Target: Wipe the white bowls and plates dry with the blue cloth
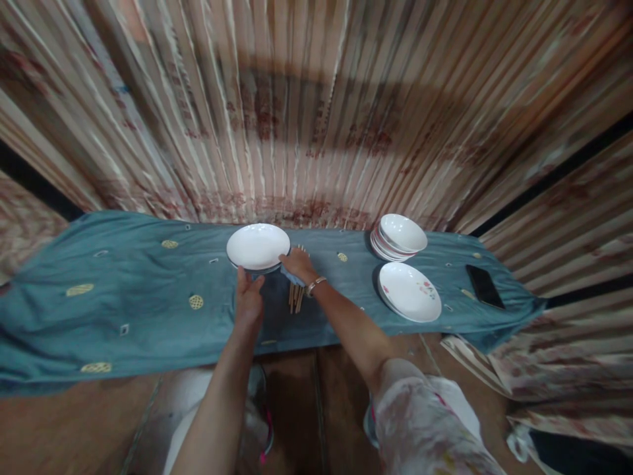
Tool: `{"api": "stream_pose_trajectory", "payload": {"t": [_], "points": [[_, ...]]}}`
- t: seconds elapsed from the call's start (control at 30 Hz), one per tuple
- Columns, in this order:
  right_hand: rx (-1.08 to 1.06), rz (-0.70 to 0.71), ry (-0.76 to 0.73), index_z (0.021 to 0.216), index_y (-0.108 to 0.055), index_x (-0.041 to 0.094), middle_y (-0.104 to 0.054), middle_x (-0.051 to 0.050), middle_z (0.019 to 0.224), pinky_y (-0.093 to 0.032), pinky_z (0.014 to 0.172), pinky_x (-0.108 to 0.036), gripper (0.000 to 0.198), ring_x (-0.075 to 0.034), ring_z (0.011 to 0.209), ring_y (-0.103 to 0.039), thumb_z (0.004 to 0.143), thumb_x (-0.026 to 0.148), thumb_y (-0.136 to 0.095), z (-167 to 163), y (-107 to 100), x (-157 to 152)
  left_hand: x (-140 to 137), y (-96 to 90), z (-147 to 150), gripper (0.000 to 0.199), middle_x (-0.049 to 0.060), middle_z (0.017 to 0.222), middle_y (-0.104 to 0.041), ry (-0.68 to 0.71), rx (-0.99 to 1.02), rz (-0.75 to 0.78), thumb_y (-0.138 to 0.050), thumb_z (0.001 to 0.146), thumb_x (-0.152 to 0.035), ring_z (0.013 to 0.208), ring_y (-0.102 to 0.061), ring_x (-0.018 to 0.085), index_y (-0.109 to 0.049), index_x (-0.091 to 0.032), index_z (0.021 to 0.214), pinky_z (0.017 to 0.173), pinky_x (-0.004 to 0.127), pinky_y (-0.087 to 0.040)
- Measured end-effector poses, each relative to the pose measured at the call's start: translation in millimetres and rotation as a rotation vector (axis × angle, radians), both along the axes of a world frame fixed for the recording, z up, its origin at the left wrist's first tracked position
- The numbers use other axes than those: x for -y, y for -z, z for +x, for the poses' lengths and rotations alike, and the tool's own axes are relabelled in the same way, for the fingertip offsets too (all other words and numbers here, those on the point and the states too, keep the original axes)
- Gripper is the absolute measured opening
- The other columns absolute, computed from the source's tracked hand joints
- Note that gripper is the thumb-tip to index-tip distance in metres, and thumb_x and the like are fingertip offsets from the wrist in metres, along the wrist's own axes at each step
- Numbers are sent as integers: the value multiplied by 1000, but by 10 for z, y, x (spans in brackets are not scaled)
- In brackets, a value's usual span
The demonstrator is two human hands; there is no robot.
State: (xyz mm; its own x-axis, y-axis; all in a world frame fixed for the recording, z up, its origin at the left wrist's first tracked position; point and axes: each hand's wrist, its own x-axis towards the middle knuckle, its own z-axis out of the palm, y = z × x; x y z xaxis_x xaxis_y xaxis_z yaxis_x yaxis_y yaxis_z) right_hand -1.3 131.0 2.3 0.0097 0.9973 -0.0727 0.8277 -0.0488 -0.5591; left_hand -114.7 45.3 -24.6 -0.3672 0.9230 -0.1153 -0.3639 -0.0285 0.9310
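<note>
Pinching the plate [258, 245] mid-tabletop [153, 284], left grip [248, 302] at front rim, right grip [299, 265] at right rim beside chopsticks [295, 300]; bowls [398, 241] already stacked, this plate not yet released.

The plate [258, 246] looks glossy, the sticks [297, 300] wooden, the tablecloth [148, 297] matt.

A curved, gold-toned metal bracelet [316, 285] is being worn on the right wrist [322, 298], while a pale, patterned fabric sleeve [426, 419] is being worn farther up.
</note>
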Motion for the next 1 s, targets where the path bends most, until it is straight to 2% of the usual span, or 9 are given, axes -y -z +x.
{"api": "stream_pose_trajectory", "payload": {"t": [0.1, 0.33, 0.47, 0.67, 0.9, 1.0], "points": [[36, -16, 4, 111, -71, 10, -72, -19, 116, -51, 87, -31, 33, -27, 108, -69, 91, 28, -52, -47, -54, 29, -9, 32, -12, 80, 3, 163, -28, -2, 15, 11, -59, 77, -17, 151, -22, 19, -31, -28, 151, 121, 41, -25], [14, -5, 35, 110, -70, 9, -73, -18, 113, -50, 89, -31, 33, -27, 109, -67, 91, 29, -50, 1, -131, 143, 42, 25, -12, 73, 3, 157, -41, 64, 6, 86, -60, 78, -22, 147, -33, 22, -39, -31, 148, 118, 41, -32], [-50, 6, 76, 108, -69, 11, -73, -17, 115, -50, 89, -30, 31, -26, 107, -66, 89, 24, -50, 46, -158, 186, 90, -65, 38, 63, 2, 153, -47, 20, 51, 138, -64, 75, -22, 141, -43, 23, -51, -31, 136, 115, 40, -36], [-190, 61, 130, 104, -68, 14, -73, -13, 108, -51, 86, -31, 28, -24, 99, -67, 85, 20, -49, 117, -106, 323, 146, -148, 38, 40, 6, 146, -53, 4, 146, 70, -67, 75, -22, 134, -49, 23, -62, -25, 114, 108, 38, -43], [-383, 168, 194, 95, -64, 18, -72, -6, 91, -49, 75, -28, 23, -20, 83, -63, 81, 22, -47, 433, 37, 682, 202, -119, 137, 28, 7, 120, -69, -16, 260, 13, -69, 78, -31, 109, -66, 21, -63, -23, 105, 99, 39, -51], [-467, 210, 205, 94, -63, 18, -70, -4, 88, -47, 69, -26, 22, -17, 78, -61, 80, 25, -46, 645, 66, 895, 270, -149, 281, 30, 6, 117, -71, 39, 273, 16, -70, 78, -33, 110, -67, 22, -64, -24, 105, 99, 40, -51]]}}
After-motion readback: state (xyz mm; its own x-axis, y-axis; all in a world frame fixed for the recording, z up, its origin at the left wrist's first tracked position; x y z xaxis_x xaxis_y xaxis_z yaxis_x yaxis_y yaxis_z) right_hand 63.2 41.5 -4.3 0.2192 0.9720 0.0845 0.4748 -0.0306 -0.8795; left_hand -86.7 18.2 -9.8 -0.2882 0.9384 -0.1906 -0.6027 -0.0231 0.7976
